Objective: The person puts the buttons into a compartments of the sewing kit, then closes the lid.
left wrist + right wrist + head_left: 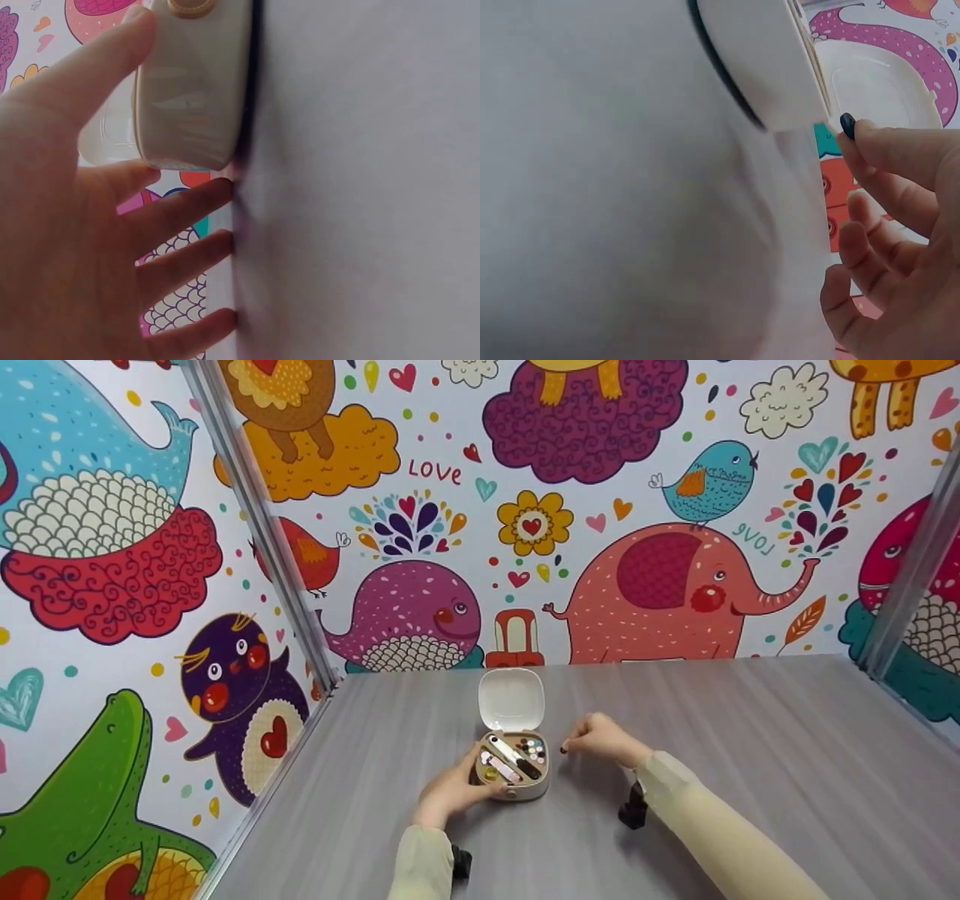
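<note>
A white sewing box (531, 790) stands on the table with its lid (511, 700) raised at the back. Its tray has diagonal sections: small round coloured buttons (533, 749) at the right, a long white-and-black tool (515, 755) across the middle, pink and yellow items at the left. My left hand (448, 793) holds the box at its left front, thumb by the clasp (190, 6) and index finger along the side, the other fingers spread. Right of the box, my right hand (606, 741) pinches a small dark button (847, 125) between thumb and index finger.
The grey table (360, 757) extends around the box. Behind it rises a wall panel (525, 607) printed with cartoon animals, and another panel (150, 660) borders the left side. Metal posts (262, 525) stand at the corners.
</note>
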Motion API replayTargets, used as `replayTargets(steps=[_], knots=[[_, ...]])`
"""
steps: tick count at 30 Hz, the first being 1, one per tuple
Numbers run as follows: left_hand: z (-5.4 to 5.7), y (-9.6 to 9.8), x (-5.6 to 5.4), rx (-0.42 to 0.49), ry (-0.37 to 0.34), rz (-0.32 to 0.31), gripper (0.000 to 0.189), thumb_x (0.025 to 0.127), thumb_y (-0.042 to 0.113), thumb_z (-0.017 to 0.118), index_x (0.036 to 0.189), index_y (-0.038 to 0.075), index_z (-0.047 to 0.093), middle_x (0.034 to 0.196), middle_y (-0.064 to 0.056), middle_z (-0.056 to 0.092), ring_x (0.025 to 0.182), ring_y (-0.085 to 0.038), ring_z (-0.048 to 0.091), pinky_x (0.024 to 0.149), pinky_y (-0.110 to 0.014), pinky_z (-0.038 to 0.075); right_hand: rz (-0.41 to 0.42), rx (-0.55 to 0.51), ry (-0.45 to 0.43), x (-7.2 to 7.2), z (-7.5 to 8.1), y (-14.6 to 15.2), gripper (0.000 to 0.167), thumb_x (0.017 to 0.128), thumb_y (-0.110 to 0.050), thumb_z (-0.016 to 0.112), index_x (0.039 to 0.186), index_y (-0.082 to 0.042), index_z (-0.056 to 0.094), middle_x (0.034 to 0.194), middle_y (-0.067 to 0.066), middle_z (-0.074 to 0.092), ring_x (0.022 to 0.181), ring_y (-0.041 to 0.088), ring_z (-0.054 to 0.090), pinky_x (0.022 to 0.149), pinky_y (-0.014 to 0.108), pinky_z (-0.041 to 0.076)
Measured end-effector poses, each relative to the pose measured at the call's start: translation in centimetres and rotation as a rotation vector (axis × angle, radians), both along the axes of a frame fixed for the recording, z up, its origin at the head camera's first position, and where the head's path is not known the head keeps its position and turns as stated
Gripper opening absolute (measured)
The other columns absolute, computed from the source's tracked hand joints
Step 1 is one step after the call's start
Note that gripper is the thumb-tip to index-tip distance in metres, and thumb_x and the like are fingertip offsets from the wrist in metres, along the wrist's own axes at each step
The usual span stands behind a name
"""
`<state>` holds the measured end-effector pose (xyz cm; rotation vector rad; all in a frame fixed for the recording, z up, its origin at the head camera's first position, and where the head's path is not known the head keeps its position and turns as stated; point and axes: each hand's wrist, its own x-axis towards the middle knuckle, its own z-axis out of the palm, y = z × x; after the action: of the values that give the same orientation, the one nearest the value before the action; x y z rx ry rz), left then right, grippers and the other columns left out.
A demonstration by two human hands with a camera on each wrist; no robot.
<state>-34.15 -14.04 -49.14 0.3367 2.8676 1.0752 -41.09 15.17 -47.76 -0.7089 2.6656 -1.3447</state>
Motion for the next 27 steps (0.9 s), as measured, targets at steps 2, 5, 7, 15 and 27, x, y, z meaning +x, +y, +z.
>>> replayTargets(steps=[2, 5, 7, 15, 27], knots=[[0.0, 0.0, -0.1, 0.003, 0.004, 0.001, 0.099, 0.078, 0.058, 0.072, 0.154, 0.012, 0.028, 0.14, -0.028, 0.046, 0.12, -0.046, 0.05, 0.095, -0.059, 0.041, -0.003, -0.016, -0.004, -0.2, 0.1, -0.4, 0.012, 0.079, -0.008, 0.072, 0.076, 0.004, 0.074, 0.075, 0.015, 0.07, 0.056, 0.007, 0.046, 0.052, 0.022, 0.036], [0.1, 0.1, -0.1, 0.008, 0.005, 0.002, 0.099, 0.078, 0.058, 0.072, 0.154, 0.012, 0.027, 0.139, -0.028, 0.047, 0.119, -0.046, 0.051, 0.095, -0.059, 0.041, -0.017, -0.038, -0.019, -0.4, 0.2, -1.2, 0.014, 0.079, -0.007, 0.073, 0.076, 0.006, 0.073, 0.075, 0.017, 0.07, 0.056, 0.008, 0.046, 0.051, 0.022, 0.037], [0.1, 0.1, -0.1, 0.005, 0.007, 0.003, 0.098, 0.079, 0.056, 0.072, 0.153, 0.011, 0.028, 0.139, -0.028, 0.047, 0.119, -0.046, 0.051, 0.094, -0.059, 0.042, -0.019, -0.042, -0.01, -0.5, 0.2, -1.6, 0.015, 0.078, -0.007, 0.072, 0.075, 0.008, 0.072, 0.071, 0.015, 0.068, 0.055, 0.007, 0.046, 0.051, 0.022, 0.037], [0.5, 0.3, -0.1, -0.001, 0.008, 0.005, 0.096, 0.079, 0.054, 0.073, 0.152, 0.009, 0.03, 0.14, -0.025, 0.047, 0.119, -0.046, 0.051, 0.094, -0.059, 0.042, -0.093, -0.058, -0.012, -0.7, 0.6, -3.3, 0.016, 0.074, -0.006, 0.072, 0.071, 0.009, 0.069, 0.065, 0.017, 0.065, 0.051, 0.008, 0.043, 0.047, 0.022, 0.034], [0.3, 0.0, -0.2, 0.003, -0.001, -0.002, 0.099, 0.077, 0.056, 0.074, 0.153, 0.008, 0.029, 0.138, -0.027, 0.049, 0.117, -0.046, 0.053, 0.092, -0.06, 0.043, -0.152, -0.091, -0.025, -1.2, 0.1, -4.8, 0.024, 0.079, -0.005, 0.07, 0.061, 0.009, 0.064, 0.047, -0.009, 0.044, 0.044, 0.005, 0.032, 0.042, 0.02, 0.024]])
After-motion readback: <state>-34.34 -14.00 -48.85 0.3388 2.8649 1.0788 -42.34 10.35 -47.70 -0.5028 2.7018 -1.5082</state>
